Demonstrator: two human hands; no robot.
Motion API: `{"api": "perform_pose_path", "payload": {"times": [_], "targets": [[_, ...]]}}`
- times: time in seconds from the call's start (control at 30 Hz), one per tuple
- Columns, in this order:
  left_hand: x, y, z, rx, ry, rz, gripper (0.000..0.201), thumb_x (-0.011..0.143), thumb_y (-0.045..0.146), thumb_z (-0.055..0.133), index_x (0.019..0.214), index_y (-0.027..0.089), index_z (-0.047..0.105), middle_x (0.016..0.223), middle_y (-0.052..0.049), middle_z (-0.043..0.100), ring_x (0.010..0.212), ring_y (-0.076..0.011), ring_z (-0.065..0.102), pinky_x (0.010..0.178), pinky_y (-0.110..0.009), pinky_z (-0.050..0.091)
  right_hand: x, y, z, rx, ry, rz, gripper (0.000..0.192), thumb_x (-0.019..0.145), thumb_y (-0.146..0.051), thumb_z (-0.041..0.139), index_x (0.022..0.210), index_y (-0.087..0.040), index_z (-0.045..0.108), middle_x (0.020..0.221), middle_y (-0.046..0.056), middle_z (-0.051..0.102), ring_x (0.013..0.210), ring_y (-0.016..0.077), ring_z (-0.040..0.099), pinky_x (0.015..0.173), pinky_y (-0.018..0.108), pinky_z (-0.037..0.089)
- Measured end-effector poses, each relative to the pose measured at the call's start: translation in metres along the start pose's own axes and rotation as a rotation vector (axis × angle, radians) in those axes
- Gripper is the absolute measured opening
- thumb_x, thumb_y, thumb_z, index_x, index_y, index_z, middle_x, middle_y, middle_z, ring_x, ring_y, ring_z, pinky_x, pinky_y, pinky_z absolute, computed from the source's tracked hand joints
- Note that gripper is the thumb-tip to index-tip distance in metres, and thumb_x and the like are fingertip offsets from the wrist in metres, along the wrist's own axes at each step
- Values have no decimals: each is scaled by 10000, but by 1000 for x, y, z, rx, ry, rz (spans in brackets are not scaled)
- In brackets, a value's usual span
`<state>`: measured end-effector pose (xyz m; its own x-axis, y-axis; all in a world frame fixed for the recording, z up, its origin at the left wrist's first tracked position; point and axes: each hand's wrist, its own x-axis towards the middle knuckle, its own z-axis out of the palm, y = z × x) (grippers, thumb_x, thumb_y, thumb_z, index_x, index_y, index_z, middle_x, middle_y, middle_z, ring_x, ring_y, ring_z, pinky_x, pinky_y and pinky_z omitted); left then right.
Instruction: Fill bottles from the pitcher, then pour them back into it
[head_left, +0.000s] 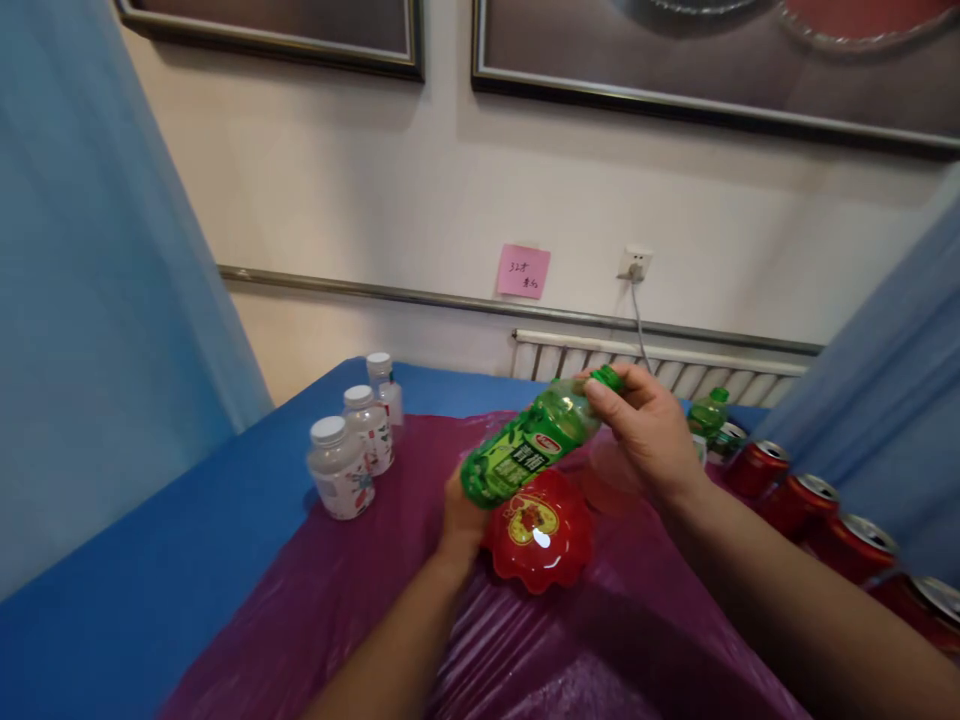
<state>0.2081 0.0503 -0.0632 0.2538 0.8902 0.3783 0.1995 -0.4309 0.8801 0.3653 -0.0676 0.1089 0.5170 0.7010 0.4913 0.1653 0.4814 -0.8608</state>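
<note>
A green plastic drink bottle (529, 440) is held tilted between my hands, its cap end up and to the right. My right hand (649, 430) is closed at the bottle's green cap and neck, thumb on the near side. My left hand (461, 520) is at the lower end of the bottle; its fingers are mostly hidden behind it. Below the bottle, a red scalloped dish (540, 550) with a yellow oval print sits on a purple plastic sheet (360, 620).
Three white-capped clear jars (341, 475) stand in a row on the left. Several red cans (799, 510) line the right side, with another green bottle (707, 412) behind them. A blue cloth (150, 580) covers the table. A radiator (547, 355) stands against the wall.
</note>
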Motion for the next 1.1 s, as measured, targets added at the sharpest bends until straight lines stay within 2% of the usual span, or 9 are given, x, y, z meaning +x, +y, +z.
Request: {"api": "perform_pose_path", "payload": {"times": [0.17, 0.27, 0.4, 0.57, 0.67, 0.8, 0.93, 1.03, 1.1], "targets": [[8, 9, -6, -118, 78, 48, 485, 936, 498, 502, 1259, 147, 593, 1093, -129, 734, 926, -226, 721, 788, -361, 585, -11, 35, -42, -224, 99, -44, 351, 705, -468, 818, 849, -218, 617, 784, -5, 645, 677, 147, 597, 635, 291, 532], [-3, 21, -6, 14, -91, 262, 515, 865, 481, 643, 1302, 212, 601, 1279, -114, 681, 1157, -266, 654, 993, -423, 522, -23, 63, -44, -312, 61, -14, 351, 734, -473, 790, 894, -213, 618, 821, 8, 650, 682, 155, 601, 625, 298, 536], [-14, 32, -1, 143, -273, 446, 682, 780, 521, 743, 1372, 235, 563, 1344, -114, 649, 1260, -304, 586, 1102, -482, 437, -34, 80, -31, -415, 3, -39, 302, 770, -438, 764, 898, -200, 628, 879, 21, 651, 742, 161, 611, 667, 297, 528], [-13, 32, 3, 145, -317, 364, 608, 764, 489, 751, 1290, 223, 602, 1231, -107, 695, 1143, -292, 647, 1011, -463, 506, -41, 75, -12, -489, -36, -50, 270, 776, -414, 758, 903, -212, 631, 878, 24, 664, 771, 185, 616, 708, 330, 524], [-12, 28, 4, 145, -291, 258, 587, 742, 464, 757, 1248, 203, 617, 1206, -113, 697, 1107, -289, 666, 981, -454, 526, -54, 75, -15, -478, -30, -128, 399, 793, -365, 746, 1135, -213, 606, 1124, 83, 665, 1006, 234, 637, 868, 395, 529], [-12, 22, 4, 139, -251, 142, 654, 728, 457, 747, 1288, 160, 590, 1256, -148, 679, 1159, -308, 651, 1025, -481, 504, -68, 88, -61, -530, 259, -249, 456, 883, -365, 643, 1298, -217, 524, 1389, 144, 513, 1315, 286, 481, 1028, 484, 439], [-11, 20, 5, 130, -237, 127, 648, 730, 435, 744, 1305, 186, 578, 1281, -126, 676, 1185, -300, 643, 1053, -488, 484, -53, 113, -128, -478, 633, -99, 603, 825, -503, 673, 1317, -198, 502, 1392, 150, 486, 1248, 276, 512, 1014, 451, 429], [-9, 23, 6, 139, -231, 173, 597, 727, 409, 744, 1272, 210, 605, 1262, -105, 685, 1166, -292, 651, 1045, -485, 489, -32, 127, -158, -389, 592, 63, 551, 754, -605, 704, 1085, -172, 625, 1103, 103, 646, 994, 239, 610, 880, 389, 488], [-9, 24, 6, 150, -230, 197, 574, 730, 402, 743, 1256, 209, 619, 1246, -102, 689, 1152, -289, 656, 1034, -481, 497, -23, 132, -164, -340, 514, 103, 506, 732, -663, 697, 849, -175, 638, 799, 34, 643, 739, 190, 597, 711, 339, 504]]}}
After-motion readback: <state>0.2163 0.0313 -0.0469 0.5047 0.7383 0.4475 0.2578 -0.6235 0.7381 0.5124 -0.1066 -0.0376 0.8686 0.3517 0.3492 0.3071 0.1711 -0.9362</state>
